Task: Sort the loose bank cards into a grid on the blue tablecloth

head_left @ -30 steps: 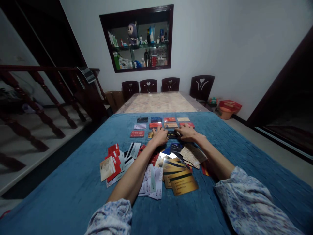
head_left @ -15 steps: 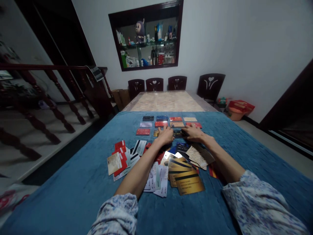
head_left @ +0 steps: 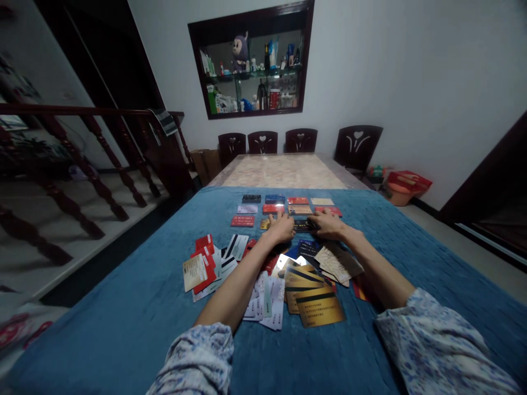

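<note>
A black card [head_left: 302, 225] lies in the nearest row of laid-out cards. My right hand [head_left: 328, 225] has its fingertips at the card's right end, gripping its edge. My left hand [head_left: 280, 228] rests at the other end with fingers apart, partly covering a gold card [head_left: 264, 224]. To its left is a red card [head_left: 242, 221]. Below my hands, loose piles spread over the blue cloth [head_left: 135, 274]: gold cards [head_left: 320, 310], whitish cards [head_left: 275, 307], dark blue cards [head_left: 308, 248] and a beige patterned card [head_left: 335, 262]. My left forearm hides some of them.
Two further rows include a blue card [head_left: 275, 199] and an orange card [head_left: 300, 209]. Red cards [head_left: 205, 241] and a cream card [head_left: 194, 273] fan out at left. Beyond the cloth stretches the bare tabletop [head_left: 280, 170], with chairs [head_left: 262, 142] behind. A railing [head_left: 94, 170] stands left.
The view has shifted slightly, so everything appears a little to the right. Both hands stay at the black card, with hardly any visible movement.
</note>
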Action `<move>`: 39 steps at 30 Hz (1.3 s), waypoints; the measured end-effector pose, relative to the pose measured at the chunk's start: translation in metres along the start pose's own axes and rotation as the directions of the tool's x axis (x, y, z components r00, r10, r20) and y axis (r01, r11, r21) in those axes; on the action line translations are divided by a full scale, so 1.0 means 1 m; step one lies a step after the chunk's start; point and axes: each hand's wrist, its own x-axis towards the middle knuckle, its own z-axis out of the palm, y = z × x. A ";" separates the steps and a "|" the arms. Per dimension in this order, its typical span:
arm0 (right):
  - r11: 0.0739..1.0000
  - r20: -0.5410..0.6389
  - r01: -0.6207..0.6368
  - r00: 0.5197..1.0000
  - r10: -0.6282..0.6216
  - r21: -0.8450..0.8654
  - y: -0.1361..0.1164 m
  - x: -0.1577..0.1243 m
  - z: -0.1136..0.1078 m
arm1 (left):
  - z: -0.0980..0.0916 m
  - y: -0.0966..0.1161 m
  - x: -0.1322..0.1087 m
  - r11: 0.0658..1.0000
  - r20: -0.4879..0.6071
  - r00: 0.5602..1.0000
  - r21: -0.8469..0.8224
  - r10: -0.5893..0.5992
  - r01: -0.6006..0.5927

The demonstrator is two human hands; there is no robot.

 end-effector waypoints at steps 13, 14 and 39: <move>0.997 -0.151 0.073 0.986 -0.071 0.008 -0.003 -0.010 -0.027 | -0.026 0.000 -0.010 1.000 -0.083 0.996 0.019 0.026 -0.024; 0.996 -0.178 0.091 0.980 -0.088 0.010 -0.005 -0.011 -0.030 | -0.027 0.000 -0.010 0.999 -0.102 0.994 0.018 0.029 -0.028; 0.969 -0.320 0.227 0.914 -0.248 -0.103 -0.053 -0.024 -0.042 | -0.039 -0.036 -0.078 0.993 -0.217 0.976 0.115 0.011 0.014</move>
